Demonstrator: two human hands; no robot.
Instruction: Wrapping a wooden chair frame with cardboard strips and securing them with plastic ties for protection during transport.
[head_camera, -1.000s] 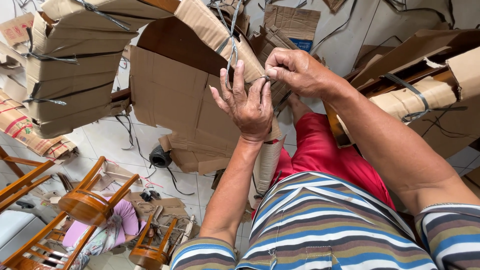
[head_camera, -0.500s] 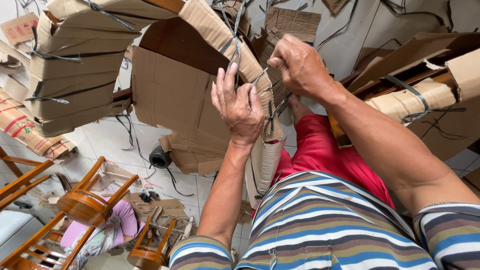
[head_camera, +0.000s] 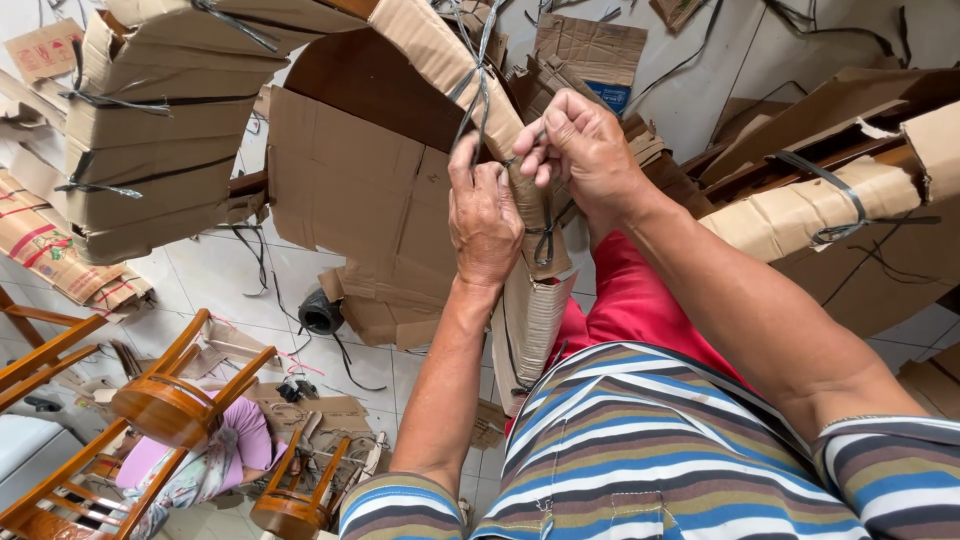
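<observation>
Head view, single camera looking down: the left hand (head_camera: 485, 215) sits at centre frame, fingers curled closed against the cardboard-wrapped furniture part (head_camera: 445, 65) that runs diagonally from the upper centre down toward the person's lap. The right hand (head_camera: 578, 150) is just beside it, upper centre-right, fingertips pinched shut on the grey plastic strap (head_camera: 478, 85) where it crosses the wrapped edge. The strap runs up from the hands toward the top edge of the frame; a second knotted band (head_camera: 543, 240) sits lower on the same part, below the left hand. Handling judgement: the strap looks thin, flexible and fairly slippery, so it is best held by a pinch close to the knot; the corrugated cardboard is light and soft, crushes under tension, and is best supported flat along the wrapped edge rather than at a loose flap. Surroundings: another strapped cardboard bundle (head_camera: 160, 120) at upper left, a further wrapped piece (head_camera: 820, 200) at right, bare wooden chair frames (head_camera: 160, 410) at lower left, a black strap roll (head_camera: 320, 312) on the tiled floor (head_camera: 220, 275), and another person in a pink top (head_camera: 240, 425) at lower left.
</observation>
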